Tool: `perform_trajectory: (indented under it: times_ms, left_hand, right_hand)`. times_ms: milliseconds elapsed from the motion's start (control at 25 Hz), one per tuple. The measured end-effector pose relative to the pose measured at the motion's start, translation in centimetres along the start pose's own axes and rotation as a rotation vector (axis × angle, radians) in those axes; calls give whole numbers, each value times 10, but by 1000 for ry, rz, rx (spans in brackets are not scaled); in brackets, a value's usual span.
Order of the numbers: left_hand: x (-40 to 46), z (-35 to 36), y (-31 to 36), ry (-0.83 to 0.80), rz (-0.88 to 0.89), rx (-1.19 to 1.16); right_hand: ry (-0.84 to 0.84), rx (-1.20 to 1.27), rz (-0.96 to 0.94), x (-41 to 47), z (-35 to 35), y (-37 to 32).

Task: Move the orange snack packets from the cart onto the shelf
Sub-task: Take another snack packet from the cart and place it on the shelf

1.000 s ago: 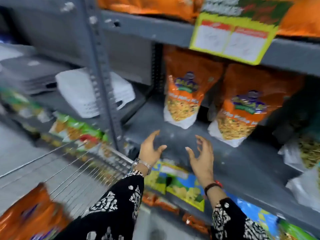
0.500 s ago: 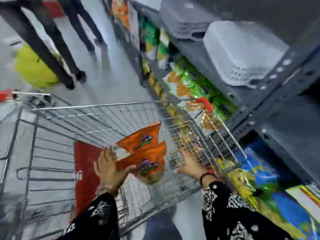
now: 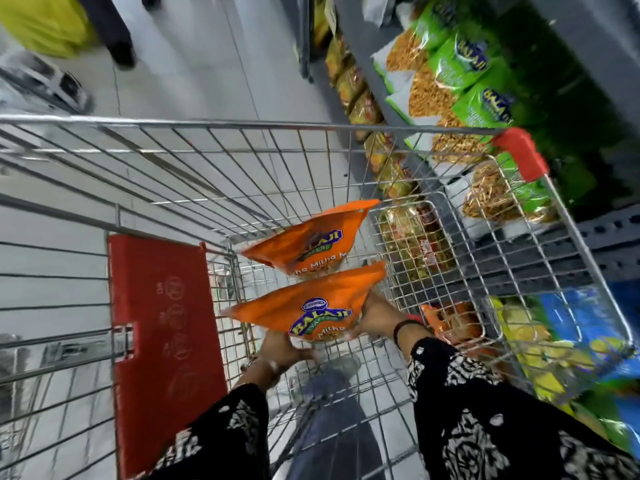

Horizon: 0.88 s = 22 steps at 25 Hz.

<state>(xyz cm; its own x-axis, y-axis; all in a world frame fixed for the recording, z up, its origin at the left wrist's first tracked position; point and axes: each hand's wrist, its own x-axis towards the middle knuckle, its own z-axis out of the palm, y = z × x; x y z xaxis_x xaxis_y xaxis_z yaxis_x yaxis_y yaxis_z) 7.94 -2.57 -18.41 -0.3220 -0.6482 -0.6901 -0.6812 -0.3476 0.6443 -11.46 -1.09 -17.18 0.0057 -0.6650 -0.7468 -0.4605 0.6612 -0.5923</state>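
Observation:
Two orange snack packets stand in the wire cart point(image 3: 242, 123). The nearer packet point(image 3: 304, 303) is gripped from both sides: my left hand point(image 3: 282, 351) holds its lower left edge and my right hand point(image 3: 372, 317) holds its right edge. The second orange packet point(image 3: 308, 237) leans just behind it, touching it. A third orange packet point(image 3: 450, 318) lies low at the cart's right wall, seen through the wires. The shelf point(image 3: 606, 226) runs along the right side.
A red flap point(image 3: 162, 341) hangs inside the cart on the left. Green and yellow snack bags point(image 3: 460, 64) fill the lower shelves on the right. A person's legs point(image 3: 114, 29) and a yellow bag point(image 3: 41, 26) stand on the floor beyond the cart.
My view swung from the shelf down into the cart. Both hands, empty a second ago, came down and closed on the nearer orange packet.

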Motion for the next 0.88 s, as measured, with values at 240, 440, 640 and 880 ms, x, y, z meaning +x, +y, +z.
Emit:
perform_trajectory:
  times_ms: [240, 440, 640, 880]
  left_hand:
    - [3, -3, 25, 136, -48, -179]
    - [-38, -18, 94, 37, 167, -79]
    - [-107, -6, 193, 2, 511, 8]
    - [-189, 75, 310, -210, 827, 114]
  right_hand:
    - [57, -6, -44, -10, -6, -10]
    - [196, 66, -120, -92, -47, -32]
    - [502, 41, -248, -224, -99, -38]
    - [949, 108, -199, -383, -137, 19]
